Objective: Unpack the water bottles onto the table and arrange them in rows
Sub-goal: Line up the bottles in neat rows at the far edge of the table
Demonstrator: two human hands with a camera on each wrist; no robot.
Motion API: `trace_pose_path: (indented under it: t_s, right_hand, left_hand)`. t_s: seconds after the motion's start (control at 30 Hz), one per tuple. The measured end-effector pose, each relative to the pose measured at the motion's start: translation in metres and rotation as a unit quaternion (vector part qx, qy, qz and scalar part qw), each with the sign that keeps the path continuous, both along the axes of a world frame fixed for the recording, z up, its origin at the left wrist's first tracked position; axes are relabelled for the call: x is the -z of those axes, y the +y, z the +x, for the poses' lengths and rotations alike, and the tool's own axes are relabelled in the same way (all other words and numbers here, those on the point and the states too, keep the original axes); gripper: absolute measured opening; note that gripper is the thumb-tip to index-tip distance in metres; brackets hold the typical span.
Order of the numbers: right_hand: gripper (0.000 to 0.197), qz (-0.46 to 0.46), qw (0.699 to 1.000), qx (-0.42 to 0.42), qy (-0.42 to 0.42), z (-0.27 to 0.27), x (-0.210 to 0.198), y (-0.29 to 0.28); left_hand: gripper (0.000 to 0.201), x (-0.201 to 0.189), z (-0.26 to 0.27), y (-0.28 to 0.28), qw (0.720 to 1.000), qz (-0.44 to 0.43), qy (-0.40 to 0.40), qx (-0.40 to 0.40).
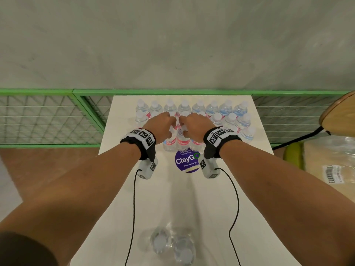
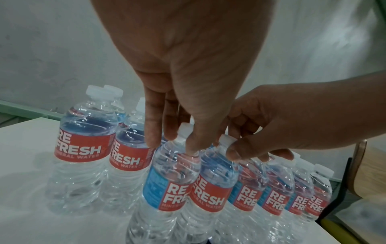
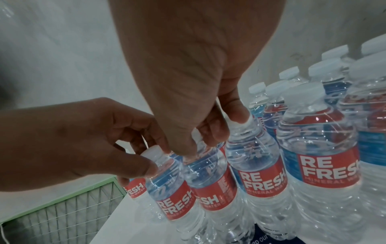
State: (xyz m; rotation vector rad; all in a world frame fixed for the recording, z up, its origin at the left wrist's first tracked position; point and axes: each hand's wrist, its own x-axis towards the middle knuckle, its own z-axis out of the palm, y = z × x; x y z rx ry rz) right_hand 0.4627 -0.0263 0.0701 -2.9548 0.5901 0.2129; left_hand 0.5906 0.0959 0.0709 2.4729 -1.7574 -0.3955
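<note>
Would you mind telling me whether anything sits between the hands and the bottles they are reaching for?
Nothing visible does. The left hand already pinches the neck of one front-row bottle, and the right hand has its fingers on the caps of the neighbouring bottles. Only other standing bottles crowd close around them.

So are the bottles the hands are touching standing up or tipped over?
Standing up. The bottles under the left hand and right hand have their caps pointing up, though they lean a little.
</note>
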Motion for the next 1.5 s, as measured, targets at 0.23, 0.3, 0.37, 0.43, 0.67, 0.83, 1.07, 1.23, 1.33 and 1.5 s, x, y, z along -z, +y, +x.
trace_pose_path:
  t_s: [0.23,0.3,0.37,0.43,0.67,0.83,1.07,1.23,1.33,1.5]
  right_hand:
    - [0.046,-0.001,0.998,0.043,-0.049,-0.007,0.005,0.002]
    - [0.045,-0.007,0.998,0.05,-0.04,-0.008,0.006,0.002]
    - [0.041,-0.001,0.998,0.051,-0.036,-0.008,0.006,0.002]
    - [0.036,0.013,0.998,0.047,-0.037,-0.007,0.004,0.003]
    - [0.027,0.033,0.998,0.039,-0.031,-0.008,-0.001,0.005]
    - [0.028,0.032,0.998,0.033,-0.031,-0.008,-0.003,0.006]
    - [0.027,0.021,0.998,0.044,-0.027,-0.007,-0.002,0.007]
    - [0.028,0.027,0.998,0.05,-0.025,-0.006,-0.002,0.008]
    - [0.028,0.037,0.998,0.052,-0.029,-0.006,-0.003,0.008]
    - [0.029,0.047,0.996,0.066,-0.029,-0.006,-0.005,0.007]
  left_hand:
    - [0.053,0.011,0.003,0.01,0.997,-0.034,0.032,-0.06]
    - [0.051,0.014,0.004,0.01,0.996,-0.032,0.027,-0.075]
    - [0.045,0.015,0.004,0.007,0.997,-0.028,0.025,-0.073]
    - [0.041,0.015,0.005,0.005,0.997,-0.029,0.029,-0.066]
    - [0.034,0.012,0.01,0.005,0.997,-0.032,0.051,-0.043]
    - [0.033,0.013,0.011,0.004,0.997,-0.032,0.052,-0.038]
    - [0.031,0.012,0.01,0.005,0.997,-0.03,0.045,-0.052]
    - [0.031,0.012,0.011,0.006,0.997,-0.027,0.043,-0.056]
    - [0.032,0.012,0.011,0.007,0.997,-0.025,0.044,-0.052]
    - [0.032,0.013,0.014,0.007,0.997,-0.031,0.049,-0.048]
